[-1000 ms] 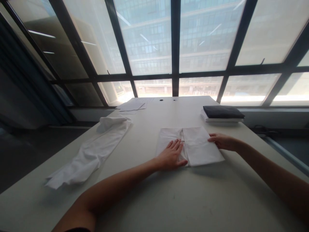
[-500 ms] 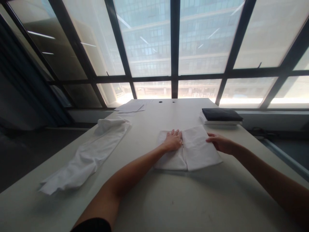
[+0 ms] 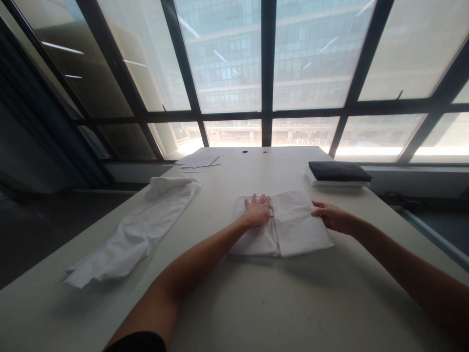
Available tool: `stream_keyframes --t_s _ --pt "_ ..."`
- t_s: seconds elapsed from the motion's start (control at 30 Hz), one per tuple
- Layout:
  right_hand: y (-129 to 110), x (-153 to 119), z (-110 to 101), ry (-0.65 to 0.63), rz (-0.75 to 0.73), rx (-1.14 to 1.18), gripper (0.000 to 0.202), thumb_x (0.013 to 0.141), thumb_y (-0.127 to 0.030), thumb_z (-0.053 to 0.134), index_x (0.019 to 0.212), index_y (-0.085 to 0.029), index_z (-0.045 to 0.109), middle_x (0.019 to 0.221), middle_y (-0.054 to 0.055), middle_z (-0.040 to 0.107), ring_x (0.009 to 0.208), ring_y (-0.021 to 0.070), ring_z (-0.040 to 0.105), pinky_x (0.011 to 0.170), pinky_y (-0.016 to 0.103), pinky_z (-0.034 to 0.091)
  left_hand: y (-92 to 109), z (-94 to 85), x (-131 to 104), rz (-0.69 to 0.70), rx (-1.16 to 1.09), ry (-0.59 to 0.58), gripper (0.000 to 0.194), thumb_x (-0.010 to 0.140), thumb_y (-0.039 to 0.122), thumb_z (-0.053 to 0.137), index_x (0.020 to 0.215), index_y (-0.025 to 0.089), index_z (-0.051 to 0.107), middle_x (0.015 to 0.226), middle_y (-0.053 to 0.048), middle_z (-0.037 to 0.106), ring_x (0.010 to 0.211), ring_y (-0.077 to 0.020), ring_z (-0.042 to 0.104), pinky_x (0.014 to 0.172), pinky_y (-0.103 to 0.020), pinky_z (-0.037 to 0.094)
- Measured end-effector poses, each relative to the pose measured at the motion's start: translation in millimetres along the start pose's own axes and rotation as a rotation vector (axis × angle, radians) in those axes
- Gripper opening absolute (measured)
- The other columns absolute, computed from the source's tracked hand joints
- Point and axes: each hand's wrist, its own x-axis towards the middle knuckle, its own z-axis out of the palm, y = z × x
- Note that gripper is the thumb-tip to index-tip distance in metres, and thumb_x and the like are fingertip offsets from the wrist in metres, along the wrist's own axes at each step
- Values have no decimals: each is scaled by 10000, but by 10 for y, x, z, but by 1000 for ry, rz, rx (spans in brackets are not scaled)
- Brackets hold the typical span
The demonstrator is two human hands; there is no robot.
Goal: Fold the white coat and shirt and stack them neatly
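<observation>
A folded white cloth lies near the middle of the white table, with a seam or gap between its left and right parts. My left hand rests on the left part, fingers spread and pointing away from me. At the cloth's right edge, my right hand pinches the fabric between thumb and fingers, and that side looks slightly raised. A second white cloth, long and wrinkled, lies loosely on the left of the table.
On the right of the table sits a stack with a dark folded cloth over white ones. White paper sheets lie at the far left. Windows stand behind, and a dark curtain hangs at left.
My left hand has shifted slightly left over the cloth. The cloth's middle and right part have also moved a little left, with my right hand still at its edge.
</observation>
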Motion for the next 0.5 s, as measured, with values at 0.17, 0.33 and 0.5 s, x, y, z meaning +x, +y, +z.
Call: stream_keyframes --t_s 0.17,0.33,0.5 --pt "50 35 -4 -9 -4 13 549 715 -122 687 1252 -216 615 1152 75 729 859 172 719 673 203 571 -14 27 -23 67 5 46 651 950 365 351 1559 176 225 1645 -142 131 1505 -383 55 1133 -696 75" --pt "71 47 17 -7 -18 30 559 715 -136 693 1261 -213 604 1136 73 733 838 165 718 681 207 569 46 117 -17 161 2 99 670 1007 502 211 1548 107 234 1636 -168 150 1515 -298 95 1190 -552 117" --pt "-34 -7 166 19 -64 32 546 726 -150 677 1262 -211 594 1114 76 738 873 185 718 707 231 571 76 151 -22 160 8 109 726 1001 569 187 1547 92 234 1627 -170 186 1507 -299 140 1193 -532 126"
